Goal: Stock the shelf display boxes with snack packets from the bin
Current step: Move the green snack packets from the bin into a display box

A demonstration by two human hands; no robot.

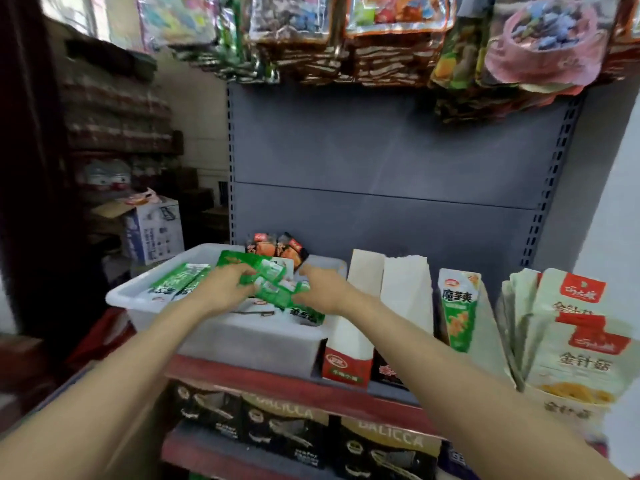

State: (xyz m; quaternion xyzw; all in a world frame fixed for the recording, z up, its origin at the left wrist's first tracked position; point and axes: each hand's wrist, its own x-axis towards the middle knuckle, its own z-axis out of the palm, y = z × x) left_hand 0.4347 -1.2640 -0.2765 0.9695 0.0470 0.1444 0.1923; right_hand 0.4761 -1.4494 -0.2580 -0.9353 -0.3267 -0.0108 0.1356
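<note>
Green foil is what both my hands are on: a loose bunch of green snack packets [268, 282] gathered above the white plastic bin [138, 292], which sits on the shelf [311, 386] at its left end. My left hand [221, 289] has its fingers curled over the left side of the bunch, and my right hand [322, 289] closes on the right side, so each grip is wrapped round packets rather than spread flat. How many packets I have I cannot tell; the bunch is blurred and fanned at odd angles.

More green packets lie flat in the bin's left half [180, 282], and two dark red-and-black packets [277, 247] stand up at the bin's far edge. The display boxes [349, 344] stand just beside the bin on its right, tall and narrow with open tops, and a single green packet [459, 306] stands upright further right. Large pale bags [568, 341] fill the right end of the shelf.

To do this step well, I think I should square the bunch first: tap the lower edges together against the bin's contents so the packets face one way. A fanned handful will likely snag on a narrow box mouth. I should keep only green packets and leave the red-and-black ones behind. Then one hand can carry the stack across while the other steadies the box, since the tall card boxes look light enough to tip if pushed.
</note>
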